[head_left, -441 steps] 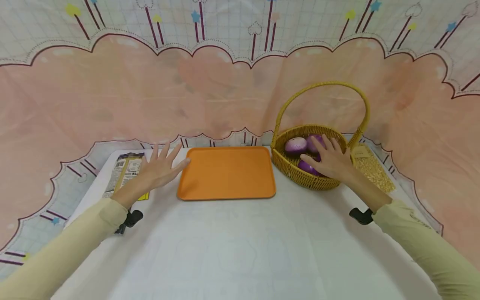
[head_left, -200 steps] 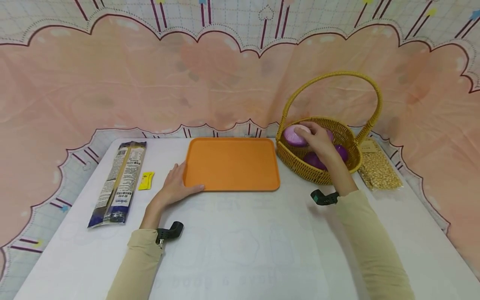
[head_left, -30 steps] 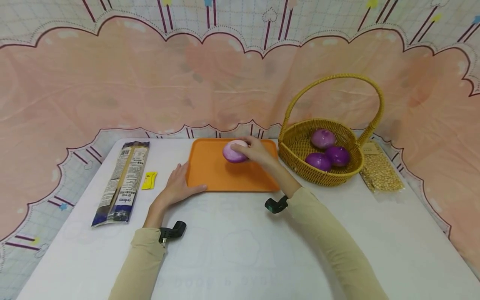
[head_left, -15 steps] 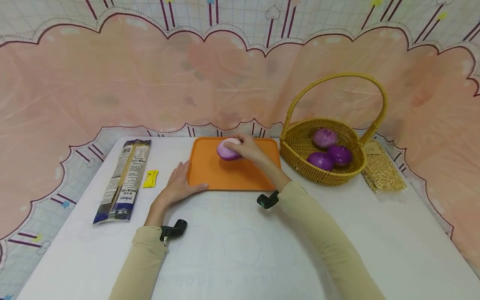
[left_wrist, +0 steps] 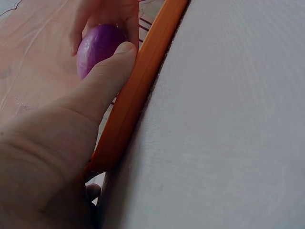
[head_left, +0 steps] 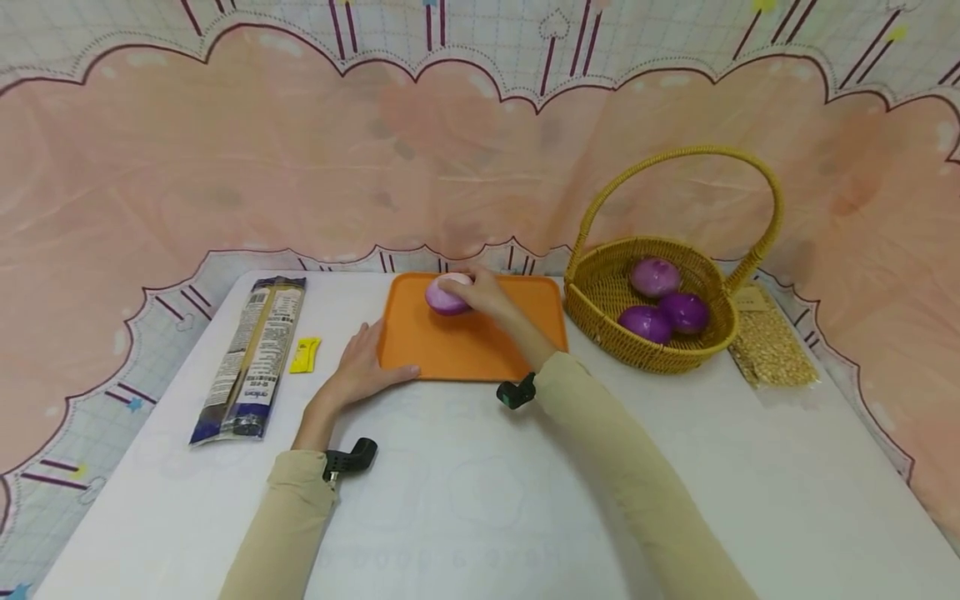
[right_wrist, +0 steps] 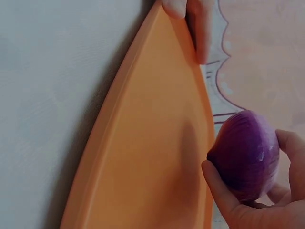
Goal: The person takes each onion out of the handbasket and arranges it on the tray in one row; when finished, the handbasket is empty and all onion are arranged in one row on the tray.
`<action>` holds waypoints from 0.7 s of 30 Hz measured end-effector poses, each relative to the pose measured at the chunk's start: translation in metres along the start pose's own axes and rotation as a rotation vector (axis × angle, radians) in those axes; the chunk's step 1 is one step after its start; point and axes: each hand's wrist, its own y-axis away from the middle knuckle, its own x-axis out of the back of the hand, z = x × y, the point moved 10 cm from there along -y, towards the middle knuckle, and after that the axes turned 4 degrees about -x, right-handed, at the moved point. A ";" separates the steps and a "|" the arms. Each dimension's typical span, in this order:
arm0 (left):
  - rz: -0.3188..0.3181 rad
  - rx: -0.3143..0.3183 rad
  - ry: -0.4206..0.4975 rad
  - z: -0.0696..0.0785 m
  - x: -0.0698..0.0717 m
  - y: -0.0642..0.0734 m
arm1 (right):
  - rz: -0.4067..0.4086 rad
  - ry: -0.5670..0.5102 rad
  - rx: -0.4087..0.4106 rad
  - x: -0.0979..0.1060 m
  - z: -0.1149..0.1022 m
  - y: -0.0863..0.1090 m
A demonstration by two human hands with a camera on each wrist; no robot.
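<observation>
My right hand [head_left: 486, 293] grips a purple onion [head_left: 444, 297] above the left half of an orange tray [head_left: 480, 354]. In the right wrist view, fingers and thumb curve around the onion [right_wrist: 248, 155], and a shadow falls on the tray [right_wrist: 143, 152]. My left hand [head_left: 363, 367] rests against the tray's near left corner, its fingers stretched along the left side and its thumb at the front rim. The left wrist view shows that thumb [left_wrist: 107, 76] over the orange rim [left_wrist: 138, 90]. Right of the tray, a wicker basket [head_left: 637, 350] holds 3 purple onions [head_left: 656, 277].
A long pack of noodle-like sticks [head_left: 251, 358] lies at the left, with a small yellow packet [head_left: 304, 355] beside it. Behind the basket's right side is a bag of yellow kernels [head_left: 776, 346]. The basket's tall handle [head_left: 705, 151] arches up. A printed cloth [head_left: 337, 167] hangs behind.
Over the last second my right hand has carried the onion leftward over the tray. Earlier it held the onion at the basket. My left hand has moved from near the pack to the tray corner.
</observation>
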 end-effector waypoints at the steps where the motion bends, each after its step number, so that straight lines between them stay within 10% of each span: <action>1: -0.005 0.000 0.003 0.000 -0.001 0.000 | 0.006 0.000 0.002 -0.001 0.000 -0.002; 21: 0.006 -0.016 0.000 0.003 0.000 0.001 | 0.049 -0.055 0.017 -0.036 -0.005 -0.028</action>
